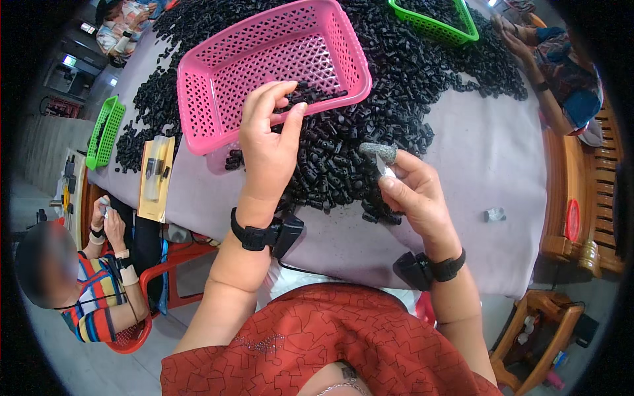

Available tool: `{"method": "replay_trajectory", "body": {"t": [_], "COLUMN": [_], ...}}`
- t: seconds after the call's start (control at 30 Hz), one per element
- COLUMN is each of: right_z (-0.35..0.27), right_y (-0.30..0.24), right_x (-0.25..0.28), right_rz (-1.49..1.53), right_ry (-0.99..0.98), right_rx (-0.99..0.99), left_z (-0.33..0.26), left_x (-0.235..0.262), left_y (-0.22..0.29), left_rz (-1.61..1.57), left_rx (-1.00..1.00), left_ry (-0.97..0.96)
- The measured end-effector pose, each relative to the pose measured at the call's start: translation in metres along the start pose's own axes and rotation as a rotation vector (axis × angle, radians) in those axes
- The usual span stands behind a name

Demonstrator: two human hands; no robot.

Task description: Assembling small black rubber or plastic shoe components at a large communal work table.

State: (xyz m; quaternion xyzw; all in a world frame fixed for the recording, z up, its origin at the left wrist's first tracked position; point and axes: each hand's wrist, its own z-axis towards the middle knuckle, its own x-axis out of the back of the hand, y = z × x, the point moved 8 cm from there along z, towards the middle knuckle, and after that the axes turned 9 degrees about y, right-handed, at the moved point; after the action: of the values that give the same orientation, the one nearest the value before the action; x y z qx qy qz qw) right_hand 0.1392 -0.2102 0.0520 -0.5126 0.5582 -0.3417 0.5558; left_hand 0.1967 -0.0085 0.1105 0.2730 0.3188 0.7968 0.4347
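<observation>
My left hand (pixel 272 135) reaches over the near rim of a pink plastic basket (pixel 228 74). Its fingers are bent, the thumb stands apart from them, and I see nothing held. A few small black plastic parts (pixel 310 94) lie inside the basket near those fingertips. Over the near edge of a big heap of such black parts (pixel 330 158), my right hand (pixel 415 191) pinches a small pointed metal blade (pixel 381 166) between thumb and index finger. A grey-green wrap (pixel 379 152) covers that index fingertip.
The heap spreads over a grey cloth-covered table (pixel 489 152). Green baskets stand at far right (pixel 432 30) and left (pixel 105 132). A yellow card pack (pixel 156 178) and a small grey roll (pixel 494 214) lie on the cloth. Other people sit left (pixel 99 284), far left and right.
</observation>
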Motion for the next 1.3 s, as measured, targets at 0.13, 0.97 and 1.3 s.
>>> {"method": "replay_trajectory", "body": {"t": [0.13, 0.97, 1.3], "right_z": [-0.001, 0.001, 0.004], "right_y": [-0.003, 0.005, 0.008], "right_x": [0.002, 0.003, 0.005], "right_rz": [0.016, -0.030, -0.024], "right_ry": [0.008, 0.061, 0.080], "right_rx": [0.005, -0.017, 0.003], "left_z": [-0.006, -0.054, -0.055], "left_x": [-0.004, -0.053, -0.056], "left_y": [0.015, -0.007, -0.023], "left_rz": [-0.003, 0.292, -0.109], "left_rx": [-0.134, -0.157, 0.290], "left_ry": [-0.021, -0.707, -0.667]}}
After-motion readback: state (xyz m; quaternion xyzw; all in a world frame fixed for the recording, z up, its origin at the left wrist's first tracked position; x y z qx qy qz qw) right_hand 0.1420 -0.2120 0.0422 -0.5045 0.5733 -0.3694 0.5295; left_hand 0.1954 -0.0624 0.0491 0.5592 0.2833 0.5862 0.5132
